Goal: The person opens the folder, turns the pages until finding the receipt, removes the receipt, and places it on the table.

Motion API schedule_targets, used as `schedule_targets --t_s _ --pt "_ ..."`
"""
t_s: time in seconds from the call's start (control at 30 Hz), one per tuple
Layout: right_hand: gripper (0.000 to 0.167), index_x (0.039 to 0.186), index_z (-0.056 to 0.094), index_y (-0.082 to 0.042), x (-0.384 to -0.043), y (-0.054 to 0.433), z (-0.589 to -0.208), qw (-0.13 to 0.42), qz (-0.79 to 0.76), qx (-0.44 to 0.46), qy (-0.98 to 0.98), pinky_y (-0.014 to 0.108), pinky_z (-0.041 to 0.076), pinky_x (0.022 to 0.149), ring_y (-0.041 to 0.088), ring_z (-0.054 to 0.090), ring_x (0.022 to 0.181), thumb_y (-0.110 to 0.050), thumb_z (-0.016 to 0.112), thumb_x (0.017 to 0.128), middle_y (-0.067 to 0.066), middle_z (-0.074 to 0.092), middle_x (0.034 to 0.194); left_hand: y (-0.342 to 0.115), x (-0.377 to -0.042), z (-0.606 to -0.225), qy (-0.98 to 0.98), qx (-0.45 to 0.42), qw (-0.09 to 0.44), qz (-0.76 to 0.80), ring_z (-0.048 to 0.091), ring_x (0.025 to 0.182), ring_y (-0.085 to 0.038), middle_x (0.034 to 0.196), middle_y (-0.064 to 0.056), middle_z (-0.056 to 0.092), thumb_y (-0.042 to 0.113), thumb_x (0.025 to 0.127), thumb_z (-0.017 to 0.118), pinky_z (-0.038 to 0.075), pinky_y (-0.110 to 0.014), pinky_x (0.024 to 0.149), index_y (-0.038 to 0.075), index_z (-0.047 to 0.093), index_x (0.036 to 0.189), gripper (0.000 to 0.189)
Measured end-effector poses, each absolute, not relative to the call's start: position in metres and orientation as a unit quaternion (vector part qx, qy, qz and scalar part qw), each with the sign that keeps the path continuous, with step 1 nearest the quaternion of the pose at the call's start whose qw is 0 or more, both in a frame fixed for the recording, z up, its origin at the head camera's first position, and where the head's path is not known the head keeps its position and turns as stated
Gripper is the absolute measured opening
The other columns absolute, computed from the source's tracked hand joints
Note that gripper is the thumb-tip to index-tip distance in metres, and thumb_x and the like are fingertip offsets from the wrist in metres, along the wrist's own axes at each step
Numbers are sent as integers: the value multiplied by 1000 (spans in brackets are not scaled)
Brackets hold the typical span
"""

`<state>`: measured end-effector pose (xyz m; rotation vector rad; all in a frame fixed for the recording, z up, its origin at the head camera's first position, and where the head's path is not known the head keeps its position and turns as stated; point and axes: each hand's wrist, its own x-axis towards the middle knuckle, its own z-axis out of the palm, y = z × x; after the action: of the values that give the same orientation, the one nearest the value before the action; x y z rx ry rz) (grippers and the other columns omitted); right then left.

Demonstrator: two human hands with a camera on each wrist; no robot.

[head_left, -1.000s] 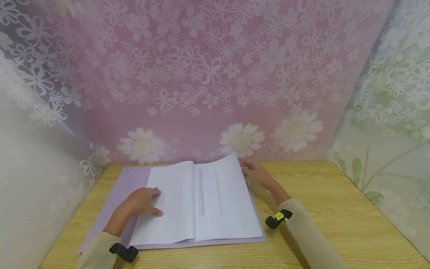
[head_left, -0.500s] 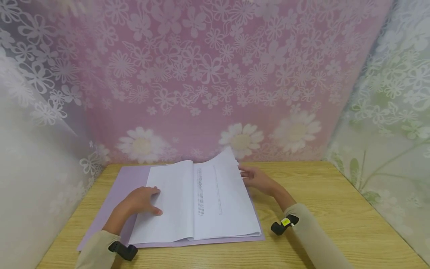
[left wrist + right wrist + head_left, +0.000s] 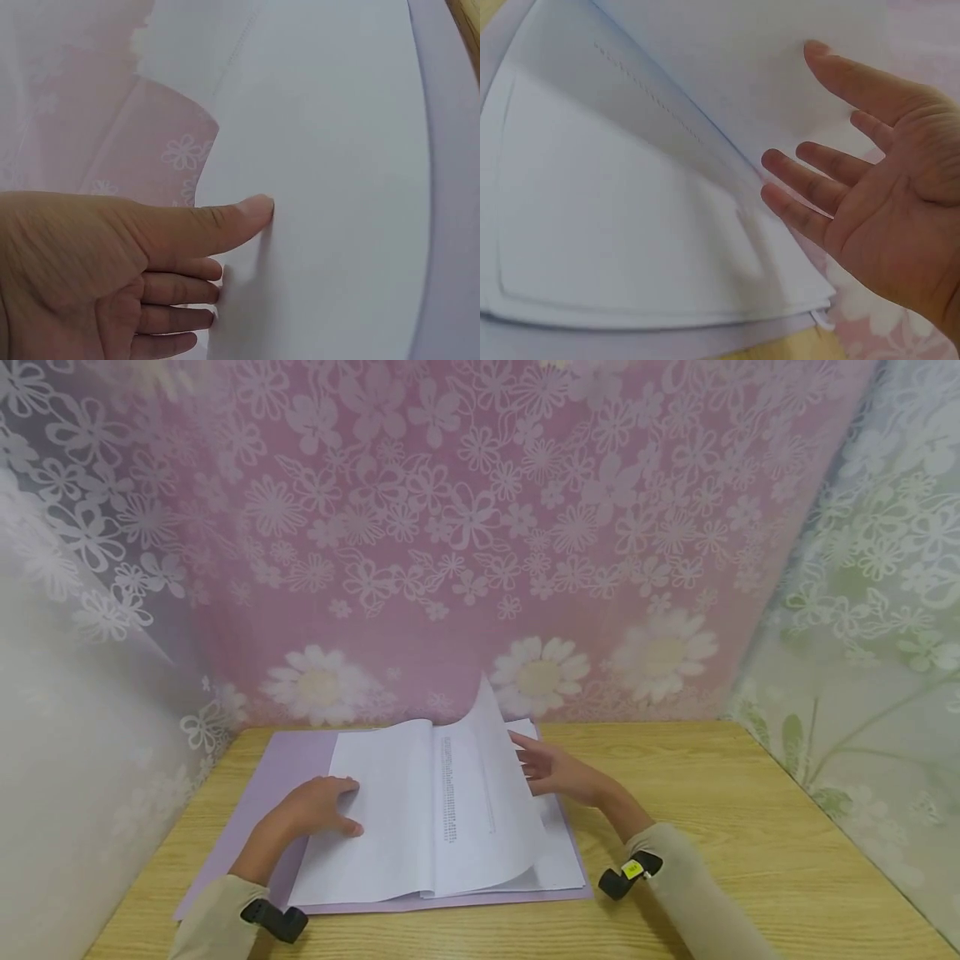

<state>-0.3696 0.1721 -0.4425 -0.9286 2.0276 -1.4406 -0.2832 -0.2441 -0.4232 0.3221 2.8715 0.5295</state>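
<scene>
Smoothness probably matters most with the lifted white printed sheet (image 3: 517, 818), which curls up from the right half of the lilac-covered open folder (image 3: 300, 752) on the pale wood-grain surface (image 3: 712, 827): an even leftward push from behind should avoid creasing, with the white left-hand page (image 3: 390, 818) kept flat. The right hand (image 3: 566, 772) reaches in from the right behind the sheet, fingers extended and spread, its grip clasping nothing; the left hand (image 3: 315, 806) lies over the left-hand page, thumb and fingers parted, likewise grasping nothing.
</scene>
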Motion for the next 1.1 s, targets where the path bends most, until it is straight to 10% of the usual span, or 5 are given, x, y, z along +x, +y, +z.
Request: schedule_targets --t_s 0.37,1.1 --pt "93 164 19 -36 -360 136 -426 207 -421 -419 777 56 41 116 34 37 151 -24 78 92 -8 15 172 -251 -288 -429 963 126 78 225 52 134 -47 139 -27 61 37 95 71 44 -60 108 -6 60 136 61" --pt "77 158 41 -27 -338 75 -418 169 -265 -436 844 50 30 124 25 22 158 -33 78 91 4 21 171 -256 -290 -423 949 147 54 274 47 138 -51 145 -31 54 11 107 45 41 -63 110 -10 50 144 43"
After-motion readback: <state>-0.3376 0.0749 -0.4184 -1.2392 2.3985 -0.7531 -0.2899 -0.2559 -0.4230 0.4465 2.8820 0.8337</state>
